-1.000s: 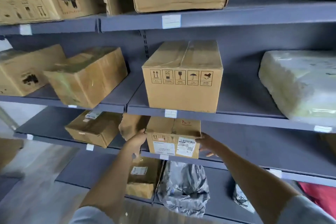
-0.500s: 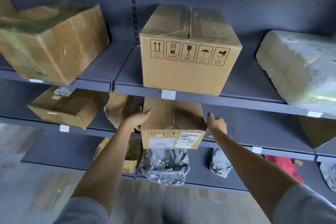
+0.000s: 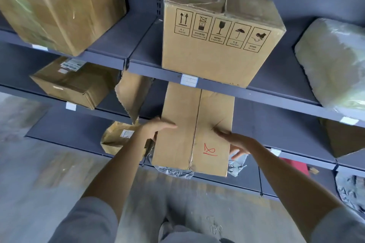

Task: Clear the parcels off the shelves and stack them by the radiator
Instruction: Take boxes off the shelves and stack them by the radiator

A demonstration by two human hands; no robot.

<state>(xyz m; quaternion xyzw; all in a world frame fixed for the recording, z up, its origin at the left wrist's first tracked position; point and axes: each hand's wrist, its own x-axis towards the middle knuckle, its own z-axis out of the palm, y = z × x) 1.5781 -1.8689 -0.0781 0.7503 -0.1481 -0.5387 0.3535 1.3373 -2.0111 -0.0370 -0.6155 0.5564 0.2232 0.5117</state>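
Both hands are gripping the long cardboard box (image 3: pixel 194 130) with the red scribble: left hand (image 3: pixel 156 129) and right hand (image 3: pixel 236 141) are clasping its sides, its near end overhanging the shelf's (image 3: pixel 296 156) front edge.

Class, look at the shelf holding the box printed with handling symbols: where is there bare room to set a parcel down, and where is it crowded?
Bare shelf lies between the symbol box and the plastic-wrapped parcel, and left of it toward the angled carton. Below it is crowded.
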